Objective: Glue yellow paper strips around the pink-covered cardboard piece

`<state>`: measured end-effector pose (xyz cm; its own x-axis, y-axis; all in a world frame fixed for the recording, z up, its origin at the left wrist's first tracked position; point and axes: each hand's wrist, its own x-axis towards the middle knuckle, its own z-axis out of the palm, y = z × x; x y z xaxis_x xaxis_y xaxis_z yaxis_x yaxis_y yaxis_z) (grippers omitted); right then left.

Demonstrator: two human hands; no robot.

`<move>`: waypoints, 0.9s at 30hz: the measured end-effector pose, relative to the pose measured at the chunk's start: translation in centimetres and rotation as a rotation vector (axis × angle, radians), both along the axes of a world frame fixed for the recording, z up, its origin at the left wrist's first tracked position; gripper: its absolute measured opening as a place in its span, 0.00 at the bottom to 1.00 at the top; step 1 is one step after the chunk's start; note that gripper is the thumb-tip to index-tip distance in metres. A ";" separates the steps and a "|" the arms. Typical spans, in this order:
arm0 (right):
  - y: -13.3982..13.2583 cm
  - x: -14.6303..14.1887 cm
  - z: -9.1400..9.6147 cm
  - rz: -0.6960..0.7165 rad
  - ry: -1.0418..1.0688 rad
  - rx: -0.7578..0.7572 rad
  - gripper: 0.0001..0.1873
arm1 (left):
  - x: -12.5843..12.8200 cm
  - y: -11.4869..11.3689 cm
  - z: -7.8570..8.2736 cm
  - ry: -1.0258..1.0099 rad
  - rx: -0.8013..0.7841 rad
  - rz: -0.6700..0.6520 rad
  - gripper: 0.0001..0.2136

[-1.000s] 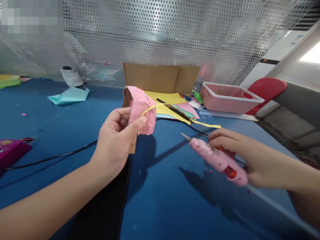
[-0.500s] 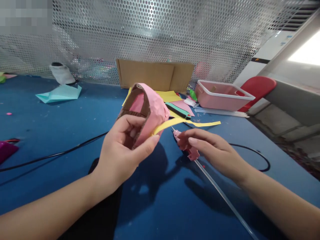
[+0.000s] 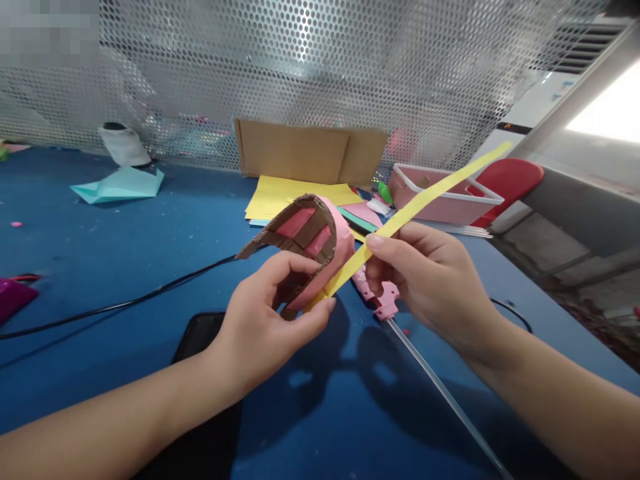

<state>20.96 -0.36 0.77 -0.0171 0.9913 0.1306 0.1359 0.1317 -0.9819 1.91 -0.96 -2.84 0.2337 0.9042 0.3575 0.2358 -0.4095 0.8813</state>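
Head view: the left hand (image 3: 270,323) is curled around a curved brown cardboard piece covered with pink paper (image 3: 313,240), thumb pressed on its near lower edge and fingers tucked into the hollow brown side, holding it above the blue table (image 3: 165,227) at the middle of the scene. The right hand (image 3: 433,280) is closed in a pinch on a long yellow paper strip (image 3: 425,197), which runs from the lower edge of the cardboard piece, beside the left thumb, up and to the far right past the right fingers. Just below the right hand a pink hot glue gun (image 3: 376,298) lies on the table, with a clear glue stick (image 3: 443,395) trailing from it toward the near right. A black cable (image 3: 125,305) crosses the table on the left, and a flat black slab (image 3: 196,333) lies under the left wrist. Farther off sit yellow paper sheets (image 3: 295,192), a brown cardboard box flap (image 3: 310,150), a pink plastic tray (image 3: 450,203) to the right, a light blue folded paper (image 3: 120,187) to the far left, and a perforated metal screen (image 3: 300,67) behind them all
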 end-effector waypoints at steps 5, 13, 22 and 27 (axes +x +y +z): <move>0.6 -0.5 -0.1 -0.035 -0.015 0.008 0.13 | -0.1 0.0 -0.1 0.037 0.053 0.025 0.10; -0.4 -1.3 -0.9 0.076 -0.035 -0.057 0.13 | -0.2 0.0 -0.3 0.049 0.106 0.000 0.10; -1.1 -1.6 -1.4 0.034 -0.160 -0.003 0.10 | -0.1 0.0 -0.3 0.094 0.204 -0.013 0.13; -1.1 -1.5 -1.1 0.067 -0.165 0.013 0.10 | -0.1 0.1 -0.2 0.115 0.216 -0.014 0.11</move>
